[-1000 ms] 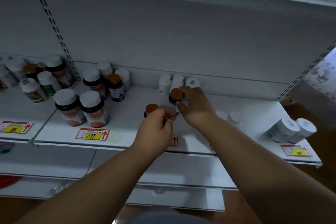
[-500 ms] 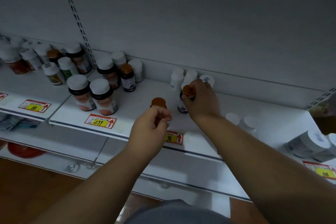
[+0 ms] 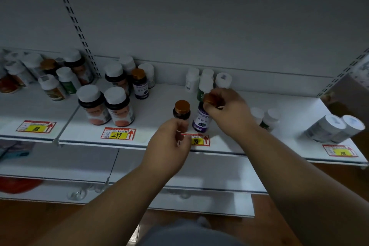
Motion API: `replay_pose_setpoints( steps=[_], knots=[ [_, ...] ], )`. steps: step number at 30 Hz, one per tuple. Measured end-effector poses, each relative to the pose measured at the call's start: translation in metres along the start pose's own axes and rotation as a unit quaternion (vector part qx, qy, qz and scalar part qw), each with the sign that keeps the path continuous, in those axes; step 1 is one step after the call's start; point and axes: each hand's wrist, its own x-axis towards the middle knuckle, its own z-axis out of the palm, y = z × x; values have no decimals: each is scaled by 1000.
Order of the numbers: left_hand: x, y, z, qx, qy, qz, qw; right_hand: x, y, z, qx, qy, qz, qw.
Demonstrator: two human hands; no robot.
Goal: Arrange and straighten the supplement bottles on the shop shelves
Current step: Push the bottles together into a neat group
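Two dark bottles with orange caps stand near the front of the white shelf [image 3: 235, 146]. My left hand [image 3: 169, 144] holds the lower body of the left bottle [image 3: 182, 109], its fingers curled round it. My right hand [image 3: 227, 112] pinches the cap of the right bottle [image 3: 200, 122], which has a purple label and stands upright. A third bottle of the same kind [image 3: 140, 84] stands further left, behind two large white-capped jars [image 3: 105, 106].
Small white bottles [image 3: 203, 80] line the back wall behind my right hand. Two small bottles [image 3: 265, 119] stand to its right; two white tubs [image 3: 335, 129] lie on their sides at the far right. More bottles [image 3: 50, 78] crowd the left shelf. Price tags [image 3: 117, 134] mark the edge.
Both orange-capped bottles have come forward toward the shelf's front edge, closer side by side. The camera has moved nearer and lower.
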Motion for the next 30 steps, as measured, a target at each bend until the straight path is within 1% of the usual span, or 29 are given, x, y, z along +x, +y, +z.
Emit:
replay_pose_setpoints(
  steps=[2,5,11,18,25,27,30],
  knots=[
    [-5,-8,-7,-7,-19,-5,1000,-6,-1,6,-45,-7,-37,998],
    [-6,-18,-15,-10,-47,-5,999,-12,1,15,-76,-20,-70,994],
    [-1,-27,-23,-10,-65,-8,998,-13,2,29,-101,-19,-72,992],
    [8,-27,-24,-5,-74,2,997,-10,1,34,-111,-11,-54,992],
    [12,-26,-25,-16,-65,25,997,-8,1,34,-114,-13,-42,993],
    [16,-22,-27,-22,-57,39,997,-8,1,34,-95,-10,-27,995],
    [30,-11,-31,-29,-39,63,997,-6,2,30,-52,23,15,998]
  ],
)
